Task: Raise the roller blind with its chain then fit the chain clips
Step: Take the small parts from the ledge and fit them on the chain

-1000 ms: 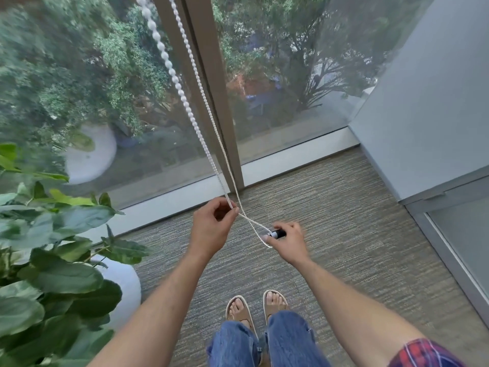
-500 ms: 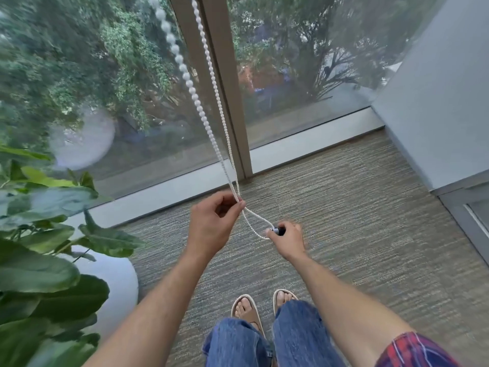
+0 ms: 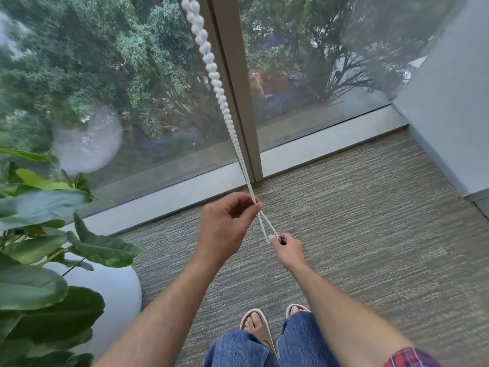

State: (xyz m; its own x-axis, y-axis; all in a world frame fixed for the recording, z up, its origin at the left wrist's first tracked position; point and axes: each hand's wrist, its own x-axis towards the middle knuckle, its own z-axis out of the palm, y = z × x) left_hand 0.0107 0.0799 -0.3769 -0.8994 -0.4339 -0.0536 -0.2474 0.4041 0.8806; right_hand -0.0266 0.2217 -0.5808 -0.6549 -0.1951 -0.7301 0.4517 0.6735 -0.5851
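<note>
A white bead chain hangs from the top of the frame down in front of the brown window post. Its two strands run close together to my left hand, which pinches them between thumb and forefinger. Below that pinch the chain forms a short loop reaching down to my right hand. My right hand grips the loop's bottom together with a small dark clip, mostly hidden by the fingers. The roller blind itself is out of view.
A large leafy plant in a round white pot stands at the left, close to my left arm. Grey carpet covers the floor. A grey wall rises at the right. My sandalled feet stand below the hands.
The two chain strands have drawn together and the loop between my hands has shortened. My right hand has come nearer to my left. The view has shifted a little closer to the window.
</note>
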